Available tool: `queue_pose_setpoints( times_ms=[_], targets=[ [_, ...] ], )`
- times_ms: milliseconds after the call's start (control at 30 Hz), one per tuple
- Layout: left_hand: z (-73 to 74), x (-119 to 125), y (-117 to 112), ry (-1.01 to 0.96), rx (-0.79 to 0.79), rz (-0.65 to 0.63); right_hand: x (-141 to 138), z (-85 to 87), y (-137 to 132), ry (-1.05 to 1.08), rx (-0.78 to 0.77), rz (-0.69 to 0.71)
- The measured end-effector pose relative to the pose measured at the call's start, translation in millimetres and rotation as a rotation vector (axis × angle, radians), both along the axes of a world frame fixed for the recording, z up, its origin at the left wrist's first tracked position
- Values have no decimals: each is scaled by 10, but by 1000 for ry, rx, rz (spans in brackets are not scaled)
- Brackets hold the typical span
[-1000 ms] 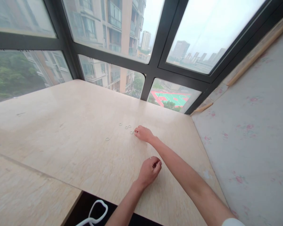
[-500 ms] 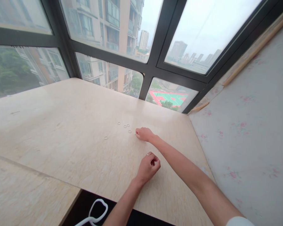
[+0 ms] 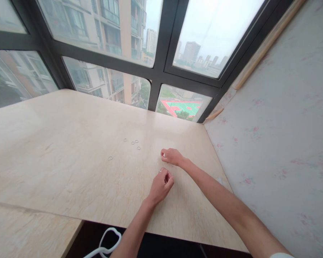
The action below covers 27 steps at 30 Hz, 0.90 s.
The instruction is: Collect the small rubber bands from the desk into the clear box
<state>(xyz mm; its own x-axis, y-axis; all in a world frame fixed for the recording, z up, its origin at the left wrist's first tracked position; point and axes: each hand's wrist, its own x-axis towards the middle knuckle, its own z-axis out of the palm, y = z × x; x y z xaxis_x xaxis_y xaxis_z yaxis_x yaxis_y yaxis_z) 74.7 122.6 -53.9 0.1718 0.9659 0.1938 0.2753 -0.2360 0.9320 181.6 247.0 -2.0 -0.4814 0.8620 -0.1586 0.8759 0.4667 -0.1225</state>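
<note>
Several thin wire-like rings lie on the pale marbled ledge [image 3: 78, 172]. One ring [image 3: 110, 158] sits apart on the left, while the others form a loose cluster around a ring [image 3: 132, 143] farther back. To the right of that cluster, my right hand [image 3: 171, 157] is pinched, and a small bit of a thin ring shows at its fingertips. Nearer to me, my left hand [image 3: 160, 184] is closed with thumb and fingers together; whatever they hold is hidden. A band is worn on one left finger.
Dark-framed windows [image 3: 154, 73] border the back of the ledge. A flowered wall [image 3: 263, 136] rises on the right. Below the front edge, a white looped cord [image 3: 118, 236] hangs over a dark gap, beside another marbled surface [image 3: 29, 229] at the left.
My right hand has drawn away from the ring cluster, back toward my left hand. The left hand stays closed. The whole view has turned a little to the right.
</note>
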Motion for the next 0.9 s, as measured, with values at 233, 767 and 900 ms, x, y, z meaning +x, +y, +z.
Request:
queue_pose_setpoints(
  times_ms=[233,767,900],
  targets=[
    [-58,-2,36,-30,59,9,558,139,-413,254,-3,-125],
    [-28,-30,61,-15,84,-5,1891,262,-1685,179,70,-495],
    [-9,-29,52,19,92,-2,1930,205,-1748,119,57,-471]
  ],
)
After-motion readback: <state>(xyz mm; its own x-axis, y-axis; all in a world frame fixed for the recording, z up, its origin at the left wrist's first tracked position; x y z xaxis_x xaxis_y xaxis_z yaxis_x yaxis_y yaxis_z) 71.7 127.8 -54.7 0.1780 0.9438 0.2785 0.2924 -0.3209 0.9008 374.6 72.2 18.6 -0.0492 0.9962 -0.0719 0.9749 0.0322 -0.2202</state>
